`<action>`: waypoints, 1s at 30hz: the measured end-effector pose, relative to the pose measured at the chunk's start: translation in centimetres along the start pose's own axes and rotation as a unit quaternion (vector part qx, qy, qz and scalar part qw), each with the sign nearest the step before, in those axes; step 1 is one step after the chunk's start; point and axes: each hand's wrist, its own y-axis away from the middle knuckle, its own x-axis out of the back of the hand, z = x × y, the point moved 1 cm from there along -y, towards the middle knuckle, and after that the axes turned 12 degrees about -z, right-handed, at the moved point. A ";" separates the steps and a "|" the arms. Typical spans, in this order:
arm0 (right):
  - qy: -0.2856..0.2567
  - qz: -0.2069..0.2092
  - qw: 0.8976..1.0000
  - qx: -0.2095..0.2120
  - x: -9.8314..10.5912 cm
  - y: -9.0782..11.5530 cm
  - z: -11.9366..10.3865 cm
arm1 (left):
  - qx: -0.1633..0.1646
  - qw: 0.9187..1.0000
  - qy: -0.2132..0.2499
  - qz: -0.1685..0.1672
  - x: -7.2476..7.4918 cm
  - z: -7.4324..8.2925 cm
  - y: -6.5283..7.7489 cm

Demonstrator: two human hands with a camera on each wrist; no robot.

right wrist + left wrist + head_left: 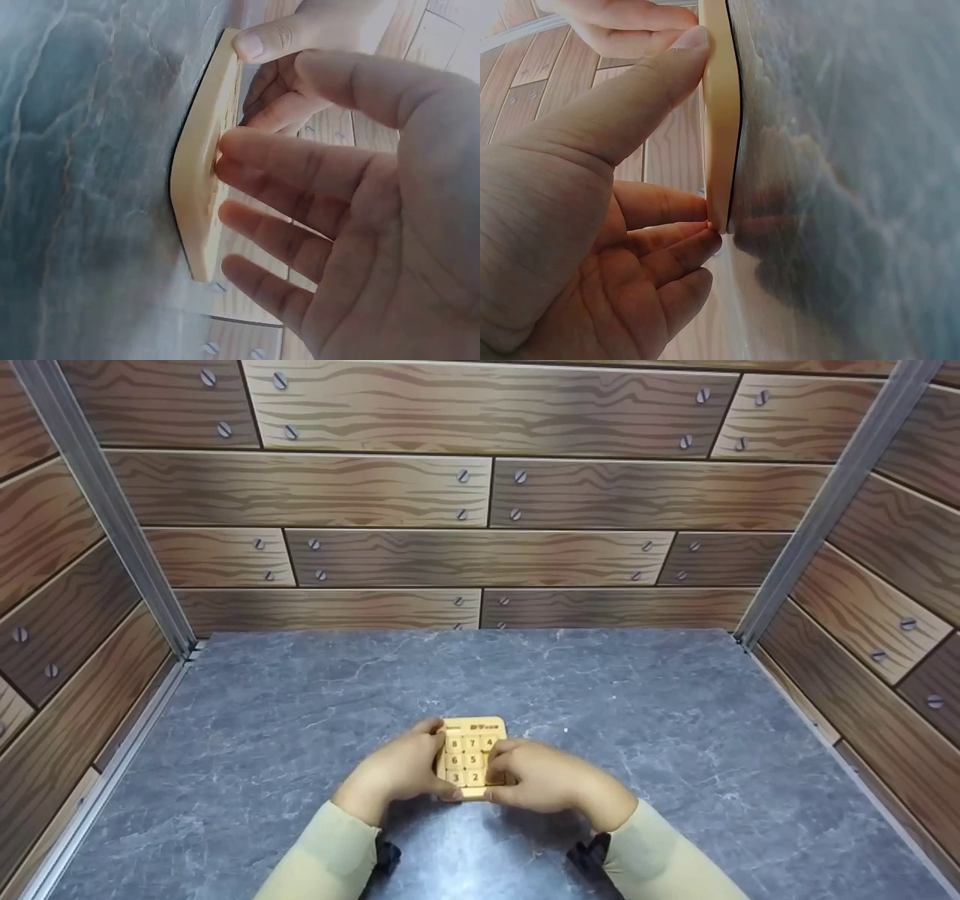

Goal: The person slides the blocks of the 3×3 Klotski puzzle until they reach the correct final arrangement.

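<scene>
Left hand [401, 766] grips puzzle [472, 760] by edge [721, 135], well off walls [390, 556]

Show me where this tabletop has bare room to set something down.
Bare tabletop lies between the number puzzle and the back wall, from the left sleeve out to the left wall, and from the right sleeve out to the right wall. It is crowded at the puzzle: left hand gripping its left edge, right hand over its right side.
</scene>
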 end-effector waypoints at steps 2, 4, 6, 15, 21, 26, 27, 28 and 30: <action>-0.023 0.003 1.000 -0.019 -0.1 -0.1 0.5 | -0.001 1.000 0.000 0.000 -0.1 0.0 0.0; -0.041 0.008 0.998 -0.044 -0.3 -0.2 0.9 | -0.002 1.000 -0.001 0.000 -0.2 0.0 0.0; -0.049 0.007 0.996 -0.070 -0.5 -0.3 1.4 | -0.001 1.000 -0.004 0.000 -0.2 0.0 -0.1; -0.027 -0.021 0.995 -0.089 -0.6 -0.3 2.3 | 0.004 1.000 -0.016 -0.005 0.0 0.1 0.0; -0.011 -0.026 0.996 -0.088 -0.5 -0.3 2.0 | 0.005 1.000 -0.012 -0.004 0.0 0.2 0.0; 0.001 -0.028 0.996 -0.081 -0.6 -0.4 1.7 | 0.003 1.000 -0.011 -0.002 -0.1 0.1 -0.1; 0.002 -0.028 0.996 -0.080 -0.6 -0.4 1.6 | 0.002 1.000 -0.012 -0.002 -0.1 0.0 -0.2; 0.003 -0.029 0.997 -0.078 -0.6 -0.4 1.6 | 0.002 1.000 -0.012 -0.001 -0.1 0.0 -0.2; 0.006 -0.029 0.997 -0.073 -0.5 -0.4 1.5 | 0.001 1.000 -0.011 -0.002 -0.1 -0.1 -0.2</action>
